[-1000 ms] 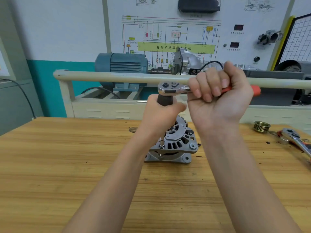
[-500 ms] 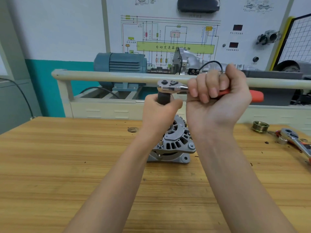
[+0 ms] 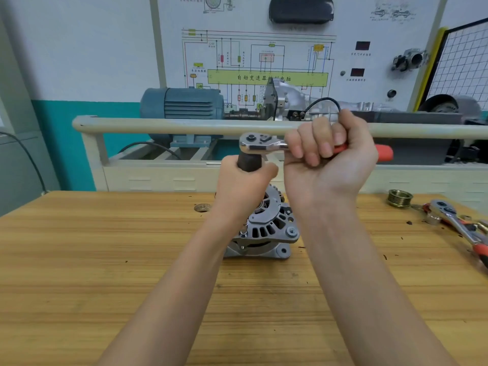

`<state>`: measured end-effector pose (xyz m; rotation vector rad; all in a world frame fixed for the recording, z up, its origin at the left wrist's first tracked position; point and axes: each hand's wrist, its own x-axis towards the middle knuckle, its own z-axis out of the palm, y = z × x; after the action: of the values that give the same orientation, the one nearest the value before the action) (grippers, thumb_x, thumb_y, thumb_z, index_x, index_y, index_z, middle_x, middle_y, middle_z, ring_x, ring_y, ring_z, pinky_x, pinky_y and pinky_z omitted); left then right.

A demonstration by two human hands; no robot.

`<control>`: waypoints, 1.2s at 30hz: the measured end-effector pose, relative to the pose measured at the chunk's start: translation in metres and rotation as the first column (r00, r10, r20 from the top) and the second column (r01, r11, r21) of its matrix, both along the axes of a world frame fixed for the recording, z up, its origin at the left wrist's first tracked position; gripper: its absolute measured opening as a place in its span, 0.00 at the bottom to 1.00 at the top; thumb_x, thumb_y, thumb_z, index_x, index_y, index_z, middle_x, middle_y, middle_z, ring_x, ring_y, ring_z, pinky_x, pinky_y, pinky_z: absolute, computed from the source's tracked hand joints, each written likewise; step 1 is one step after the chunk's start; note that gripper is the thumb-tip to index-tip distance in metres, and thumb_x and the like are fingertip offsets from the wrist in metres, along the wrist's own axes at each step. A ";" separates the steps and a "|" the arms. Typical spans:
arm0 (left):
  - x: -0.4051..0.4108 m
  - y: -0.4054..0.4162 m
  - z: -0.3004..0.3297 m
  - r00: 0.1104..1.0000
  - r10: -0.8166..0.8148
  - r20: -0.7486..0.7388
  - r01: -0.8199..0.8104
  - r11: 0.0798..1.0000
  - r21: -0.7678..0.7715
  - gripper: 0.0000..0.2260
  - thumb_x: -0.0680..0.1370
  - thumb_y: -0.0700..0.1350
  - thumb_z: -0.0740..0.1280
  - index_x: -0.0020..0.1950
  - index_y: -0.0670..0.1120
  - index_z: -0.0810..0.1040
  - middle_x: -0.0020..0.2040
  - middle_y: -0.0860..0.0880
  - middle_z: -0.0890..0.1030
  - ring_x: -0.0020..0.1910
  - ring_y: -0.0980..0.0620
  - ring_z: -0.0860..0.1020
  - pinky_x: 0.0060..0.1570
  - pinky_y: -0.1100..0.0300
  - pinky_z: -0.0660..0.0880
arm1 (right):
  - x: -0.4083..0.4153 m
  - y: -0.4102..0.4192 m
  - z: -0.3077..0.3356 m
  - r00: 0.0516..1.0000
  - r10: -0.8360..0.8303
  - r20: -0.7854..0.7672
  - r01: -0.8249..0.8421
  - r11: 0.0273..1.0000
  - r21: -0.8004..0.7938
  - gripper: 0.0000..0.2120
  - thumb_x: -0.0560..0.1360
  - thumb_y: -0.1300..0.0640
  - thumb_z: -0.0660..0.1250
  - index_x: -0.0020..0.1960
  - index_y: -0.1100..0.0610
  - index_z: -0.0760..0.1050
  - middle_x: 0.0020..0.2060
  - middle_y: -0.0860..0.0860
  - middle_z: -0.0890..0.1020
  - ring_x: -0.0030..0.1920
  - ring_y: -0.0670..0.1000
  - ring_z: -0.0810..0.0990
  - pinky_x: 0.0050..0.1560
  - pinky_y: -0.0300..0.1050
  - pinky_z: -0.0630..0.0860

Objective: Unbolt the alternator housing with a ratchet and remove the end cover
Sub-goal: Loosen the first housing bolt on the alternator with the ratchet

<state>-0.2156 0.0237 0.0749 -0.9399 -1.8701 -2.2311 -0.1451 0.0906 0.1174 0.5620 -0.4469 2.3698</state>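
Wood grain fills the near half of your view: the tabletop (image 3: 79, 286) runs bare from its near edge up to your two forearms. The alternator (image 3: 266, 228) stands toward the middle of the tabletop, nearer the far edge, its vented end cover (image 3: 269, 220) facing up and still seated. Your left hand (image 3: 245, 186) is wrapped around the dark grip (image 3: 249, 162) of the upright extension, whose lower tip sits on a bolt at the cover's left rim. Your right hand (image 3: 330, 159) is fisted tight around the red handle of the ratchet (image 3: 264, 143), which lies level on top of the extension, its chrome head to the left and the handle's end poking out to the right.

Compared with a second ago, both hands keep the same holds; the handle's red end shows a little further out to the right of your fist, and the alternator has not moved.

Near the table's far right corner lie a brass pulley (image 3: 399, 198) and, just beside it, a second ratchet (image 3: 456, 220) running toward the right edge. A knot hole (image 3: 202, 207) marks the wood near the far edge, left of the alternator. Beyond the table a cream rail (image 3: 184, 125) crosses the view, then a blue-grey motor (image 3: 182, 104) on its stand, a white wiring board (image 3: 264, 62) and a teal-and-white wall (image 3: 66, 75).
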 end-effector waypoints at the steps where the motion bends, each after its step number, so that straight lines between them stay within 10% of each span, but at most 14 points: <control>1: 0.001 0.002 0.000 0.999 0.045 0.008 -0.045 0.999 0.028 0.14 0.70 0.32 0.65 0.29 0.43 0.65 0.24 0.48 0.62 0.23 0.52 0.59 0.25 0.62 0.58 | 0.001 -0.007 -0.002 0.998 -0.059 -0.001 0.059 0.998 0.005 0.23 0.79 0.61 0.53 0.25 0.54 0.59 0.19 0.48 0.59 0.19 0.47 0.56 0.22 0.39 0.60; 5: -0.004 -0.006 0.001 0.999 -0.026 -0.031 0.026 1.000 0.002 0.13 0.67 0.35 0.66 0.25 0.44 0.66 0.22 0.50 0.63 0.20 0.55 0.59 0.22 0.68 0.58 | 0.002 -0.017 -0.004 0.996 -0.090 -0.027 0.091 0.994 0.060 0.24 0.80 0.61 0.52 0.25 0.54 0.59 0.19 0.49 0.59 0.20 0.47 0.56 0.23 0.39 0.61; 11: -0.013 -0.025 0.002 0.863 -0.485 -0.138 0.442 0.859 -0.259 0.15 0.66 0.44 0.70 0.23 0.50 0.67 0.20 0.52 0.63 0.19 0.52 0.62 0.24 0.66 0.63 | -0.003 0.017 0.004 0.955 0.296 0.018 -0.294 0.935 0.200 0.22 0.75 0.59 0.56 0.22 0.56 0.60 0.17 0.48 0.60 0.21 0.46 0.53 0.22 0.38 0.57; 15: -0.006 -0.014 0.001 0.926 -0.364 -0.100 0.343 0.922 -0.180 0.18 0.66 0.39 0.69 0.21 0.51 0.65 0.20 0.52 0.62 0.19 0.54 0.59 0.23 0.66 0.59 | -0.004 0.021 0.004 0.944 0.329 0.014 -0.328 0.938 0.114 0.22 0.75 0.60 0.55 0.22 0.56 0.60 0.17 0.48 0.60 0.21 0.46 0.52 0.22 0.38 0.55; 22: 0.004 0.004 -0.001 0.997 0.073 -0.021 -0.071 0.995 0.069 0.12 0.71 0.30 0.66 0.30 0.38 0.67 0.28 0.46 0.61 0.27 0.50 0.58 0.25 0.62 0.56 | 0.003 -0.013 -0.002 0.993 -0.114 0.014 0.114 0.993 -0.019 0.21 0.79 0.62 0.53 0.28 0.54 0.57 0.19 0.49 0.58 0.20 0.47 0.55 0.23 0.39 0.60; 31: -0.006 -0.018 0.003 0.909 -0.377 -0.174 0.341 0.917 -0.208 0.15 0.65 0.42 0.71 0.22 0.48 0.68 0.20 0.50 0.64 0.19 0.51 0.64 0.25 0.64 0.63 | -0.005 0.019 0.005 0.942 0.336 0.001 -0.331 0.927 0.173 0.22 0.74 0.59 0.55 0.21 0.56 0.60 0.17 0.49 0.60 0.22 0.46 0.51 0.23 0.38 0.55; 36: -0.001 -0.007 0.003 0.973 -0.212 -0.092 0.202 0.974 -0.105 0.19 0.67 0.38 0.66 0.20 0.51 0.64 0.19 0.53 0.62 0.19 0.55 0.58 0.22 0.68 0.58 | -0.003 0.014 0.004 0.978 0.207 -0.008 -0.207 0.978 0.040 0.23 0.77 0.60 0.54 0.23 0.55 0.58 0.17 0.48 0.58 0.20 0.46 0.52 0.21 0.37 0.54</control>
<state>-0.2164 0.0167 0.0784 -1.2963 -1.9276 -2.1696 -0.1483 0.1043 0.1210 0.6691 -0.4491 2.5586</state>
